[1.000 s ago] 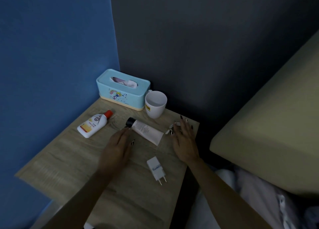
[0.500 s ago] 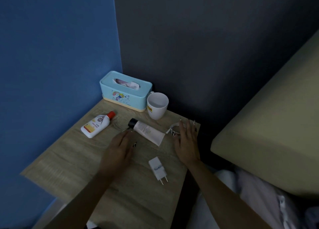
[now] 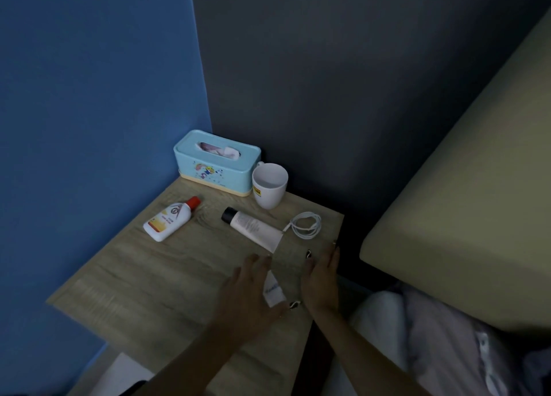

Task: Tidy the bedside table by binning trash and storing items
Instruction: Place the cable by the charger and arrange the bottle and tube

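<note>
Our hands have drawn back from tube and cable toward us | left hand and right hand spread, gripping nothing, flank the charger lying on the bench | we judge it light, hard, smooth: pinch across its two long sides.

a blue wall is seen on the left, and it is met at the corner by a dark grey wall. a beige mattress is set at the right. pale crumpled bedding is heaped below its near edge.
</note>
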Demonstrator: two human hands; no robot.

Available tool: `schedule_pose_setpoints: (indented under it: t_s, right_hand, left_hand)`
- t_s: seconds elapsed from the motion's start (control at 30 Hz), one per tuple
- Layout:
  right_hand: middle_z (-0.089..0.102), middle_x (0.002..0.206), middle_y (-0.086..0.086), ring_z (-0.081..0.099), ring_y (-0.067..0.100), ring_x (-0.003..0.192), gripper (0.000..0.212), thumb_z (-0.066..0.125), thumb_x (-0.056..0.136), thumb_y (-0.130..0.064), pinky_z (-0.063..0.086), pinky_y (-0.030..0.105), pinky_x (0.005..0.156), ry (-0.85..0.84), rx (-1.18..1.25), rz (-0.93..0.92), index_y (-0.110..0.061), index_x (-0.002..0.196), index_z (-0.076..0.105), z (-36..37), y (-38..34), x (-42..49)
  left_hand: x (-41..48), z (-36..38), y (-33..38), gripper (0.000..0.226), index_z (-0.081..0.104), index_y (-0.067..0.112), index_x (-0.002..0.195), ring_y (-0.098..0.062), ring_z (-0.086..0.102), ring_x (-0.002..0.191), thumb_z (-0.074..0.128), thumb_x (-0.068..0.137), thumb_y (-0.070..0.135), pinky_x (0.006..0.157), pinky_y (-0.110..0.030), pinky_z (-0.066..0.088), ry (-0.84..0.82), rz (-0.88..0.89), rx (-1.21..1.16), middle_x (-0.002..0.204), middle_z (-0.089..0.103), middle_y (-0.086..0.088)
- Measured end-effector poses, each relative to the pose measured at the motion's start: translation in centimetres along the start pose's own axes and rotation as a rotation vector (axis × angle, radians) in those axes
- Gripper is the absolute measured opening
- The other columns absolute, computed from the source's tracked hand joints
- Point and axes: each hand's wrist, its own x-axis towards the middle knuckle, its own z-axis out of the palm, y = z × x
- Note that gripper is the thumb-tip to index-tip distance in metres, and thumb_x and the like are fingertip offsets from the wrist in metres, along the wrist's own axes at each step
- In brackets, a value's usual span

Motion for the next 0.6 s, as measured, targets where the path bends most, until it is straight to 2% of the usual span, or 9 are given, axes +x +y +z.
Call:
schedule_pose_setpoints:
  t_s: [0.07,0.17,0.27,0.33,0.5,0.6]
  right_hand:
    - [0.005,0.161,0.01,0.049,0.035,0.126,0.063,0.034,0.102,-0.033,0.049,0.037,0.09,0.029,-0.042,0.012,-0.014,0.154,0.003,0.1,0.0,0.0]
    - [0.011,0.16,0.012,0.053,0.035,0.121,0.063,0.032,0.102,-0.035,0.052,0.036,0.081,0.058,-0.11,0.013,-0.014,0.153,0.004,0.4,0.0,0.1]
    - [0.011,0.16,0.011,0.054,0.035,0.121,0.062,0.032,0.101,-0.035,0.051,0.035,0.08,0.078,-0.122,0.001,-0.014,0.153,0.005,0.4,0.1,0.0]
    - [0.012,0.16,0.011,0.054,0.035,0.12,0.063,0.033,0.101,-0.034,0.051,0.036,0.081,0.091,-0.119,-0.014,-0.013,0.153,0.006,0.5,0.0,-0.1]
    - [0.014,0.159,0.012,0.052,0.037,0.122,0.063,0.035,0.101,-0.033,0.052,0.04,0.086,0.107,-0.113,-0.02,-0.013,0.153,0.008,0.6,0.2,-0.4]
    - [0.014,0.159,0.012,0.054,0.036,0.12,0.063,0.035,0.101,-0.035,0.053,0.04,0.083,0.103,-0.13,-0.016,-0.015,0.153,0.005,0.5,0.2,-0.5]
  left_hand:
    - [-0.1,0.7,1.0,0.099,0.02,0.022,0.149,-0.019,0.049,0.12,0.048,0.072,0.076,0.085,-0.027,0.046,0.008,-0.097,-0.029,0.148,0.025,-0.002]
    - [0.0,1.8,1.8,0.096,0.014,0.017,0.149,-0.017,0.048,0.119,0.048,0.079,0.072,0.086,-0.024,0.046,0.008,-0.214,0.014,0.146,0.023,-0.008]
    - [0.0,2.7,1.7,0.088,0.025,0.013,0.145,-0.017,0.054,0.105,0.052,0.08,0.066,0.075,-0.022,0.047,0.038,-0.256,-0.013,0.135,0.034,-0.01]
    - [0.0,2.8,1.3,0.077,0.032,0.01,0.142,-0.019,0.055,0.098,0.055,0.084,0.054,0.069,-0.023,0.045,0.056,-0.259,-0.048,0.129,0.039,-0.012]
    - [0.5,2.2,0.2,0.065,0.036,0.008,0.137,-0.018,0.049,0.086,0.063,0.083,0.031,0.067,-0.027,0.039,0.068,-0.27,-0.12,0.12,0.04,-0.012]
    - [1.4,1.5,0.4,0.064,0.038,0.008,0.137,-0.022,0.054,0.089,0.066,0.082,0.026,0.067,-0.027,0.04,0.08,-0.233,-0.181,0.119,0.041,-0.011]
